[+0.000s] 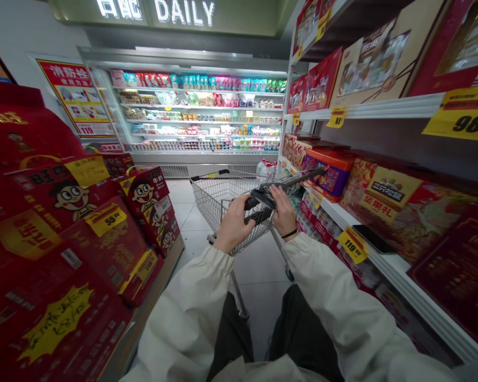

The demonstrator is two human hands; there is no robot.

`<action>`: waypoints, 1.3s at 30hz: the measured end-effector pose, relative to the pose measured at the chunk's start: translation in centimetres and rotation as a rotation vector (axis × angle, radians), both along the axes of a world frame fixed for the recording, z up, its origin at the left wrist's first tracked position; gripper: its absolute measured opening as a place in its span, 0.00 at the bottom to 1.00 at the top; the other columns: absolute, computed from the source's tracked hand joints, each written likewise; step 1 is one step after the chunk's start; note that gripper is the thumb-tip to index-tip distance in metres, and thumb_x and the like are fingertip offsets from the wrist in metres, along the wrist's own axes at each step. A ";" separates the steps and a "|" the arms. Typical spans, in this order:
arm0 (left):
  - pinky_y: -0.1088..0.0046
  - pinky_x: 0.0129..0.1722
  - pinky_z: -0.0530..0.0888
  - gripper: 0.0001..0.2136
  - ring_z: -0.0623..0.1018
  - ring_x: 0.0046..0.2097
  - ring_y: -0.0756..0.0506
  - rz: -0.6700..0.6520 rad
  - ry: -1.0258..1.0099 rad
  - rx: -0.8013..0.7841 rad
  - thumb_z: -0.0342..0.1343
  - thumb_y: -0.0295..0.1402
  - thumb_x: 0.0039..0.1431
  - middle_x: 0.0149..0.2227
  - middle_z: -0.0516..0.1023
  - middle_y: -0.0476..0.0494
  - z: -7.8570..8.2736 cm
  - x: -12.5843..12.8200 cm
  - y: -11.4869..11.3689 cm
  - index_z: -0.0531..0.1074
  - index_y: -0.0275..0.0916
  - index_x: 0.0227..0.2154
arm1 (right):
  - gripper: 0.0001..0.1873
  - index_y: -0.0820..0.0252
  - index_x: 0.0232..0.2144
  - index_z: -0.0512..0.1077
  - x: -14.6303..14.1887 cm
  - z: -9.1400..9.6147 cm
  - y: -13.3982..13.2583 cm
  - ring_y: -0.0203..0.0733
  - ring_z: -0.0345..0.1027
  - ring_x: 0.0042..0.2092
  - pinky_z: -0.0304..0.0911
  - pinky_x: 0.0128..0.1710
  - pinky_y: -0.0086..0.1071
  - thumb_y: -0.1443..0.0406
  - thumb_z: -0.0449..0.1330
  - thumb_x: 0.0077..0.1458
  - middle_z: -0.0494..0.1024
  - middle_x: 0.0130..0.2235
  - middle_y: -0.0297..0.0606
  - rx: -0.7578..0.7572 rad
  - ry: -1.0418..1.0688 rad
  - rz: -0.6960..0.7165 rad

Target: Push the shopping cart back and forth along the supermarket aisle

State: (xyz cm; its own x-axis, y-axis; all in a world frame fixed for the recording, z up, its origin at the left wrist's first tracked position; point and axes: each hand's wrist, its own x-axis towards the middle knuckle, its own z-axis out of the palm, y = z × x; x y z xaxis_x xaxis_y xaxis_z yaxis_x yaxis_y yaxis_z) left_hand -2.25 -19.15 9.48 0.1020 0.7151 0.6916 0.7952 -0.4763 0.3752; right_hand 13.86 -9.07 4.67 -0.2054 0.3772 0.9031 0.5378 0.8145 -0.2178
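My left hand (234, 224) is wrapped around the black handle of a wire shopping cart (219, 199), just in front of my body. My right hand (282, 211) rests on the same handle (258, 204) with its fingers curled over it. A flat black item (264, 195) lies on the handle between my hands, and I cannot tell what it is. The cart's basket stretches forward, and nothing shows inside it. A black bracelet (289, 233) circles my right wrist.
Stacked red gift boxes (67, 233) line the left of the aisle. White shelves (398, 270) of boxed gifts with yellow price tags stand close on the right, with a black phone (373, 239) lying on a box. A lit refrigerated display case (199, 111) stands ahead.
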 end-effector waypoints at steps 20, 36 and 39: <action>0.53 0.69 0.44 0.43 0.50 0.70 0.41 -0.240 0.197 -0.129 0.49 0.27 0.48 0.71 0.47 0.36 -0.8 1.1 2.9 0.38 0.34 0.68 | 0.42 0.59 0.62 0.61 3.9 1.6 -2.2 0.40 0.58 0.65 0.55 0.65 0.42 0.79 0.45 0.43 0.69 0.61 0.39 -0.014 0.082 -0.054; 0.47 0.68 0.42 0.37 0.42 0.71 0.38 0.303 0.382 -0.394 0.47 0.24 0.51 0.71 0.43 0.43 -6.3 -6.3 9.8 0.48 0.39 0.67 | 0.41 0.58 0.65 0.58 4.5 0.5 -2.8 0.45 0.50 0.68 0.52 0.66 0.50 0.80 0.44 0.48 0.66 0.63 0.42 0.075 -0.111 -0.214; 0.46 0.68 0.42 0.38 0.43 0.71 0.38 0.328 0.393 -0.485 0.47 0.24 0.51 0.71 0.44 0.41 -7.5 -6.6 10.5 0.46 0.38 0.68 | 0.40 0.58 0.64 0.59 4.7 0.6 -2.8 0.45 0.50 0.68 0.53 0.66 0.50 0.80 0.43 0.50 0.67 0.62 0.42 0.079 -0.115 -0.241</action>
State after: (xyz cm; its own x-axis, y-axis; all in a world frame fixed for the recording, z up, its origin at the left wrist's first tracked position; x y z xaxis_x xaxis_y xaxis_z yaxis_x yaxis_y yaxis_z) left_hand -8.81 -8.66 1.95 0.0054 0.9699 0.2435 0.9893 -0.0406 0.1399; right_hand 18.60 -11.86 5.27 -0.2211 0.3571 0.9075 0.7356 0.6720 -0.0853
